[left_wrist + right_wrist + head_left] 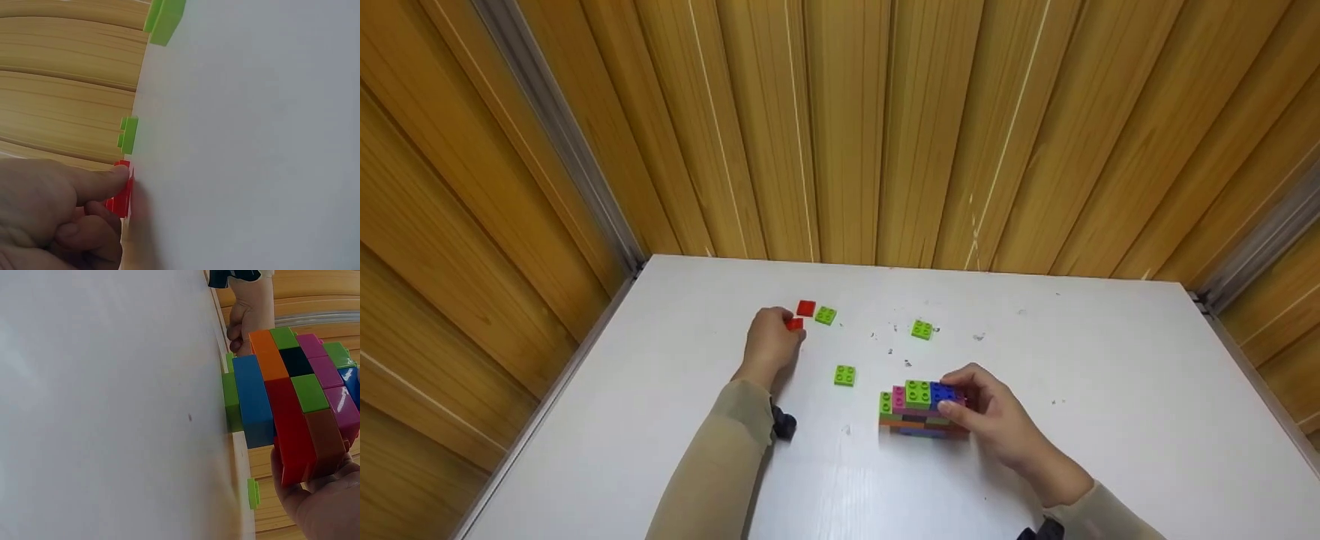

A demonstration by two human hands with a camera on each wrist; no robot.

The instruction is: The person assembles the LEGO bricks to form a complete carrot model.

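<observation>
At the far left of the table, my left hand (771, 343) pinches a small red brick (795, 324) between thumb and curled fingers, which partly cover it. In the left wrist view, red plastic (120, 202) shows beside the thumb. Another red brick (806, 307) and a lime green brick (826, 315) lie just beyond that hand. My right hand (997, 420) grips the right end of a multicoloured block of stacked toy bricks (915, 412). Green and blue bricks top the stack. In the right wrist view, its side (287, 422) shows orange, red, brown, pink and blue bricks.
One loose green brick (844, 376) lies between the hands, and another (922, 329) sits behind the stack. Small dark marks dot the white table (1110, 390). Wood-patterned walls (847, 135) rise at the back and sides.
</observation>
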